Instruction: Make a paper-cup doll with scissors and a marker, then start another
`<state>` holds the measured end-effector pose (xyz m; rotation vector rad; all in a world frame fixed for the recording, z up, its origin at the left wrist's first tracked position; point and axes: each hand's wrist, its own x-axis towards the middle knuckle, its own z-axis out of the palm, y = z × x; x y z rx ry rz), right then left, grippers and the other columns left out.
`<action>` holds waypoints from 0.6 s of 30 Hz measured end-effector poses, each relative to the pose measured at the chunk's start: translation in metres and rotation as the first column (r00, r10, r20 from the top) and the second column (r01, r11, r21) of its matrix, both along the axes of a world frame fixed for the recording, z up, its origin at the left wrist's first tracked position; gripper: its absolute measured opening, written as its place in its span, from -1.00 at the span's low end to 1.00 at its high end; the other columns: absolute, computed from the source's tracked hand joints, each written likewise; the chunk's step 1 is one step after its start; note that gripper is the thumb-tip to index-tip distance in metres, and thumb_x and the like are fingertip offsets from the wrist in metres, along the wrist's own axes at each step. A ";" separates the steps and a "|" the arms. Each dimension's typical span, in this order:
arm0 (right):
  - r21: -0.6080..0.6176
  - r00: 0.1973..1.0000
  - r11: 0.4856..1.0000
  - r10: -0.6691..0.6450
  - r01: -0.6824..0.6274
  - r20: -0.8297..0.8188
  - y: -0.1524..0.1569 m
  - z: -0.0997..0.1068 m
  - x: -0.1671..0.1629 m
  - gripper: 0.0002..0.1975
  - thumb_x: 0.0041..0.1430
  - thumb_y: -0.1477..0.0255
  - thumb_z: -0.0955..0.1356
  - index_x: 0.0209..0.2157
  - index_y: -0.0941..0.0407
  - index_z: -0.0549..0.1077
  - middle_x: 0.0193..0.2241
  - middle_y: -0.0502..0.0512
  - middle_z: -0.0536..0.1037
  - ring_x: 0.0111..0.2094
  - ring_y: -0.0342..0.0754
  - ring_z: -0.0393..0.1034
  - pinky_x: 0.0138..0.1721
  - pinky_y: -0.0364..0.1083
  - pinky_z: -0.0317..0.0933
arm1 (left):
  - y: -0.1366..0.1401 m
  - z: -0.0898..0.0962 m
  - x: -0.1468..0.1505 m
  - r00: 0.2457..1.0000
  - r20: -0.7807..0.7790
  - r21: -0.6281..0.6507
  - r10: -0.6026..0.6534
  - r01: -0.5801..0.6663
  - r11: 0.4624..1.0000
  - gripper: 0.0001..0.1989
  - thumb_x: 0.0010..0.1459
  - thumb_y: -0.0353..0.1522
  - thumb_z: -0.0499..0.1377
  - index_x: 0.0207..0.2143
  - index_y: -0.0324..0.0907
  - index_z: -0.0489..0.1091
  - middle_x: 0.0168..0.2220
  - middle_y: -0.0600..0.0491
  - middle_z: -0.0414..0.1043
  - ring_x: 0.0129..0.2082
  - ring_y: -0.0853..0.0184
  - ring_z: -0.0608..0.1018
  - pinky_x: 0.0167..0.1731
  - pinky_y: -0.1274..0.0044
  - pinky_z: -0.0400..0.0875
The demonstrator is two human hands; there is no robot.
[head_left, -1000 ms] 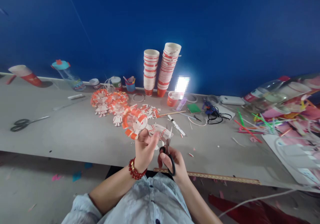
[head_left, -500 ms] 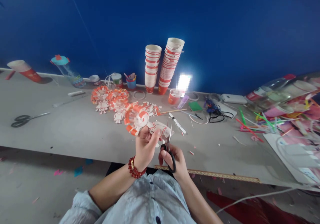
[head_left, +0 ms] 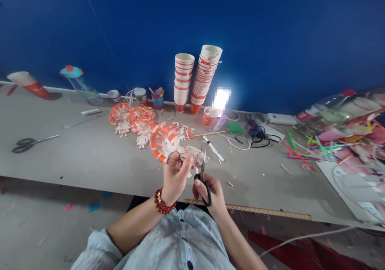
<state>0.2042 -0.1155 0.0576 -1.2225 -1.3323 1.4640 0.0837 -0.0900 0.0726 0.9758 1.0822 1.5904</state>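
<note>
Between the thumb and fingers of my left hand is a paper doll, with a round drawn face, a curled orange-and-white fringe and red zigzag lines on its body. My right hand grips black-handled scissors, fingers in the loops, blades pointing up at the doll's lower end. Whether the blades touch the paper I cannot tell. Several similar paper dolls lie on the table just beyond my left hand, and small paper scraps lie behind the doll.
Two tall stacks of paper cups stand against the blue wall. A marker and a glue gun lie to the right, near a heap of coloured strips. Another pair of scissors rests far left. A wooden ruler edges the table front.
The scissors have shifted very slightly, and their blades look closer together. My left hand keeps the doll in almost the same place.
</note>
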 end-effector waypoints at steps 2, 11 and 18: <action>0.000 1.000 1.000 -0.003 0.003 0.000 0.000 -0.001 0.000 -0.45 0.03 -0.08 0.35 -0.65 0.12 0.31 -0.76 -0.03 0.33 -0.70 -0.19 0.13 -0.63 -0.19 0.01 | 0.000 0.000 0.000 1.000 -0.005 0.001 -0.007 0.007 1.000 -0.83 0.17 -0.28 0.21 -0.42 -0.19 0.40 -0.51 0.10 0.44 -0.51 0.41 0.46 -0.42 0.58 0.39; -0.015 1.000 1.000 -0.004 0.004 0.020 0.001 -0.004 0.004 -0.47 0.03 -0.06 0.36 -0.63 0.12 0.30 -0.77 -0.05 0.31 -0.71 -0.20 0.12 -0.64 -0.20 -0.02 | 0.002 0.001 -0.004 0.994 -0.105 -0.024 -0.013 0.011 1.000 -0.80 0.18 -0.25 0.19 -0.43 -0.19 0.38 -0.53 0.09 0.40 -0.52 0.41 0.44 -0.47 0.58 0.34; -0.032 0.998 0.999 0.018 -0.016 0.055 0.001 -0.002 0.011 -0.49 0.00 -0.02 0.40 -0.64 0.11 0.27 -0.78 -0.09 0.26 -0.72 -0.23 0.05 -0.66 -0.20 -0.12 | 0.005 0.005 -0.007 0.996 -0.078 -0.056 -0.046 0.042 0.998 -0.74 0.07 -0.22 0.27 -0.53 -0.18 0.36 -0.59 0.10 0.37 -0.56 0.39 0.42 -0.52 0.57 0.31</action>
